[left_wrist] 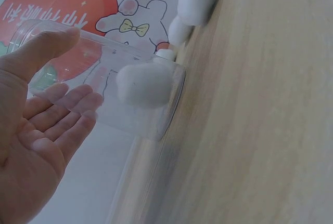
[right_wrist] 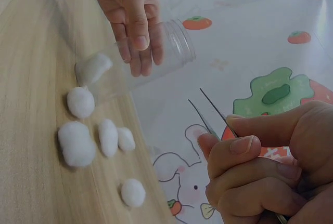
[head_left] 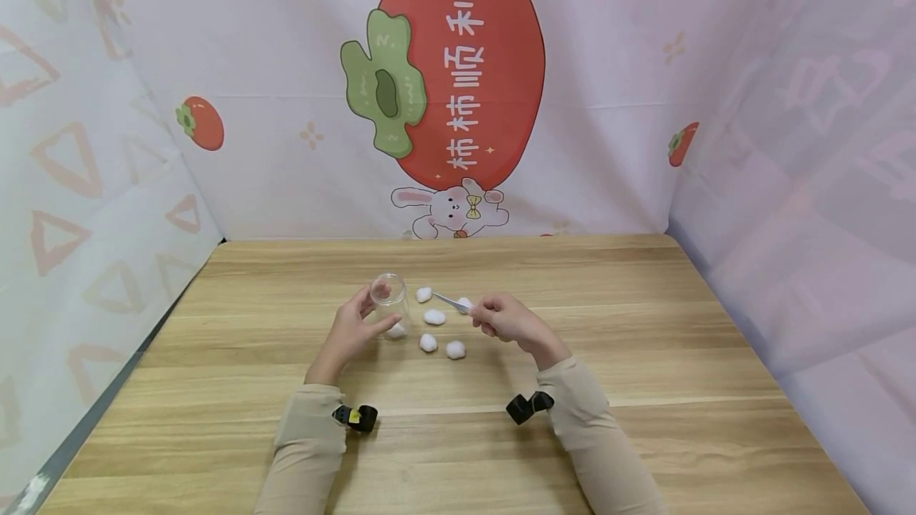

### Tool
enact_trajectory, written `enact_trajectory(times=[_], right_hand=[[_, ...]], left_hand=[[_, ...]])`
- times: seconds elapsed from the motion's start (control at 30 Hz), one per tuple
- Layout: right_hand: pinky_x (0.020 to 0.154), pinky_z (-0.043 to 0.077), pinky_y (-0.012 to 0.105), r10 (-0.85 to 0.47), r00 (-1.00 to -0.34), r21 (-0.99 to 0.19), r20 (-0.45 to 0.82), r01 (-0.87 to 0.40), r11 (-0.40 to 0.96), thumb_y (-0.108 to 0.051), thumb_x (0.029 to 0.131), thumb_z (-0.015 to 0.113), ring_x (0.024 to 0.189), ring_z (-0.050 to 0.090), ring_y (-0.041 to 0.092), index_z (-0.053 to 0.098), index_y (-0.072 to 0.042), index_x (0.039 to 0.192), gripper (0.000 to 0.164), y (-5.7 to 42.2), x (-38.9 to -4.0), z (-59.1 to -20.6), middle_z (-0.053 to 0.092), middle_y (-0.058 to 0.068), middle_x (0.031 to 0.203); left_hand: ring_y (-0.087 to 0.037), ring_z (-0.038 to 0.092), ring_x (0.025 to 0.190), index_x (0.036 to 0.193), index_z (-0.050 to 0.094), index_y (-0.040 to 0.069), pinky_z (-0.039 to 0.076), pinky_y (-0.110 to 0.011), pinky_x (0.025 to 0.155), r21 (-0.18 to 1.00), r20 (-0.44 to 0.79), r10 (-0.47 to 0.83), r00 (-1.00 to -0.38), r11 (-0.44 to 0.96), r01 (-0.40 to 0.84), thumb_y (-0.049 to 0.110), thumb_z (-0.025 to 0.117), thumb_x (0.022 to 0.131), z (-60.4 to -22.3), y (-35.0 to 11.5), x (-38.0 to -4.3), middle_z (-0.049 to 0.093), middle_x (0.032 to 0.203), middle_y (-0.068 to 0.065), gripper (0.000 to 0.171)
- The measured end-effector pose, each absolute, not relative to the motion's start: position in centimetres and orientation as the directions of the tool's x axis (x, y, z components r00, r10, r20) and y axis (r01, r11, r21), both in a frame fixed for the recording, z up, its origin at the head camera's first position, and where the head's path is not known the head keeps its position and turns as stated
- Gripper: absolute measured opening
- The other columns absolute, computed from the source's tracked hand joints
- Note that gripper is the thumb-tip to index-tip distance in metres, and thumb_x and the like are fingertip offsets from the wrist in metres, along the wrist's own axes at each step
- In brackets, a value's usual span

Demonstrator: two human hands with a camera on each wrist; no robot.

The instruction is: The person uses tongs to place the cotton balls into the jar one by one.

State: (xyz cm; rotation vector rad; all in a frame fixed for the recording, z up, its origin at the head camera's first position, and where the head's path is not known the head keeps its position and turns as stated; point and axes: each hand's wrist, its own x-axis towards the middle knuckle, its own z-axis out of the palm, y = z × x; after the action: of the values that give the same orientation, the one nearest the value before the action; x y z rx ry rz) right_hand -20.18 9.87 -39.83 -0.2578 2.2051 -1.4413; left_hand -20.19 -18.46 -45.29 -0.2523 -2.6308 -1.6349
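Note:
A clear jar stands on the table without a lid, and my left hand holds it around the side with thumb and fingers. One white cotton ball lies at the bottom of the jar. My right hand pinches a pair of metal tweezers between thumb and fingers. Nothing is between the tweezer tips, which stand apart in the right wrist view. Several loose cotton balls lie on the wood just right of the jar, and the tweezers point over them toward the farthest one.
The wood-grain table reaches back to a printed cloth with a big red persimmon and a rabbit. Cloth walls also stand at left and right. A black wrist camera is strapped to each sleeve.

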Motion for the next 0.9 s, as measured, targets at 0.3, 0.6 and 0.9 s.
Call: enact_trajectory(times=[0.3, 0.6, 0.9], right_hand=[[0.041, 0.021, 0.016, -0.414, -0.862, -0.899, -0.293, 0.101, 0.426, -0.016, 0.1, 0.047, 0.045, 0.026, 0.006, 0.057, 0.003, 0.085, 0.026, 10.5, -20.2, -40.2, 0.042, -0.003, 0.056], [0.04, 0.02, 0.016, -0.439, -0.85, -0.897, -0.291, 0.083, 0.434, -0.014, 0.1, 0.046, 0.045, 0.025, 0.005, 0.056, 0.013, 0.09, 0.031, 11.2, -20.1, -40.8, 0.041, -0.004, 0.055], [0.04, 0.02, 0.016, -0.433, -0.848, -0.891, -0.306, 0.095, 0.444, -0.015, 0.1, 0.046, 0.045, 0.026, 0.005, 0.057, 0.009, 0.088, 0.029, 11.8, -20.1, -41.4, 0.042, -0.004, 0.055]], left_hand=[[-0.038, 0.048, 0.134, 0.142, 0.041, -0.002, 0.04, -0.044, 0.116, 0.888, 0.113, 0.118, -0.987, 0.433, 0.153, 0.017, 0.076, 0.083, -45.2, -18.4, -20.2, 0.053, 0.141, -0.024, 0.071], [-0.039, 0.048, 0.134, 0.141, 0.041, -0.002, 0.04, -0.045, 0.117, 0.889, 0.12, 0.119, -0.986, 0.43, 0.16, 0.018, 0.075, 0.084, -45.2, -18.5, -20.1, 0.052, 0.14, -0.025, 0.07], [-0.038, 0.049, 0.134, 0.141, 0.042, -0.001, 0.04, -0.043, 0.117, 0.883, 0.112, 0.112, -0.987, 0.444, 0.15, 0.018, 0.076, 0.083, -45.4, -18.5, -20.3, 0.053, 0.14, -0.024, 0.07]])
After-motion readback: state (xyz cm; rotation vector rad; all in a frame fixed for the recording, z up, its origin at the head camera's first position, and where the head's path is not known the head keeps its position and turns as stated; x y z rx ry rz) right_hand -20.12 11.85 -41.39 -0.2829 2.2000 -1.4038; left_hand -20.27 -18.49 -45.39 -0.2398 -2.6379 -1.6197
